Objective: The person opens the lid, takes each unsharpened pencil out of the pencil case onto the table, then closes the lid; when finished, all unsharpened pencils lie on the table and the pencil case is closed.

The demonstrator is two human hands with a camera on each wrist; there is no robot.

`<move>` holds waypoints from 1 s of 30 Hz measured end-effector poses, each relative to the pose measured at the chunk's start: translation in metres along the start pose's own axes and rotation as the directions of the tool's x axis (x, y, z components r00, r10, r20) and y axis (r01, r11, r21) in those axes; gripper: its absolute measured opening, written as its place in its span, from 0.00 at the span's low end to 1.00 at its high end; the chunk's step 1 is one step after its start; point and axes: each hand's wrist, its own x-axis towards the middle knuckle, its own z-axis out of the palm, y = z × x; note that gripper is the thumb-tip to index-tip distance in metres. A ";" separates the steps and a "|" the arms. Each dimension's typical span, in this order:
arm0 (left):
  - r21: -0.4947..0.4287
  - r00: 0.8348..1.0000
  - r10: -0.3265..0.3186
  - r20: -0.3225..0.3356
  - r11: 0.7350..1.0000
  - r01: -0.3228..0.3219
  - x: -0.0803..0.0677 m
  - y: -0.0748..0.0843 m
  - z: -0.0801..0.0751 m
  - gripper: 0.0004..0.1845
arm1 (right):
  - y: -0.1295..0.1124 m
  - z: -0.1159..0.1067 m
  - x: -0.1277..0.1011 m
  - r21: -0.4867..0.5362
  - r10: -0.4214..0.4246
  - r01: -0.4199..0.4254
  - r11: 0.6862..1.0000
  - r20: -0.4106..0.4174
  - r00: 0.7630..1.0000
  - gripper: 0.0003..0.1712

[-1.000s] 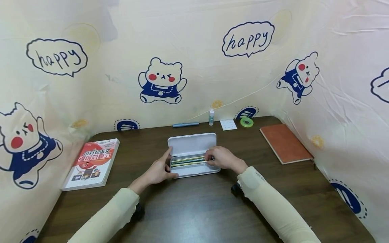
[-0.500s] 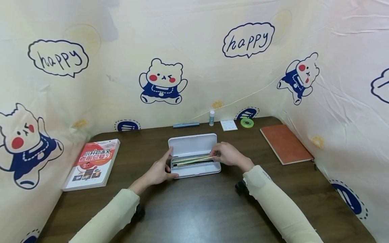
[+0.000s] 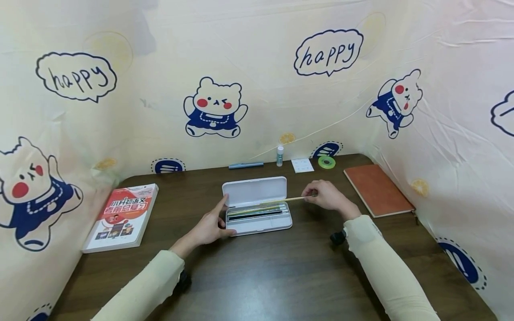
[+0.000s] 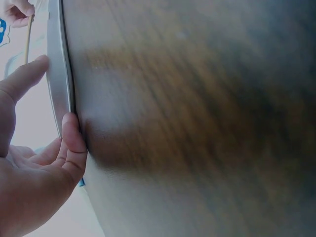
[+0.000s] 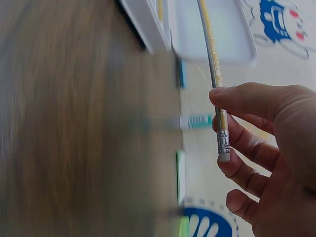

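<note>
Creased cream fabric (image 3: pixel 265 49) fills the top and both sides of the frame, printed with winking bears (image 3: pixel 216 107) and "happy" bubbles (image 3: pixel 329 52). Below, a dark brown wood-grain tabletop (image 3: pixel 289 267) catches a pale sheen (image 3: pixel 250 292) at bottom centre.

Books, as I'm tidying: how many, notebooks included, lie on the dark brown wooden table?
2: a red-and-white paperback book at the left of the table, and a flat reddish-brown notebook at the right.

Right wrist view: pencil (image 5: pixel 216 69) cut off by top edge, glue stick (image 5: pixel 197 122) blurred. Head view: card (image 3: pixel 302 165) illegible.
</note>
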 end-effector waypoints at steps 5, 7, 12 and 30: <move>0.002 1.000 -0.006 -0.001 1.000 0.006 0.000 0.000 -0.001 0.61 | 0.024 -0.012 -0.010 -0.012 0.035 -0.035 0.999 -0.032 0.999 0.03; -0.001 1.000 -0.011 0.000 1.000 0.011 0.000 0.001 -0.001 0.61 | 0.033 -0.016 -0.014 -0.007 0.056 -0.056 0.998 -0.031 0.998 0.03; -0.004 1.000 -0.014 0.001 1.000 0.014 -0.001 0.001 0.000 0.61 | 0.053 -0.024 -0.024 0.009 0.116 -0.116 0.993 -0.016 0.993 0.04; 0.001 1.000 -0.010 0.002 1.000 0.010 0.000 0.000 0.001 0.61 | 0.087 -0.022 -0.030 -0.065 0.201 -0.197 0.978 0.060 0.978 0.04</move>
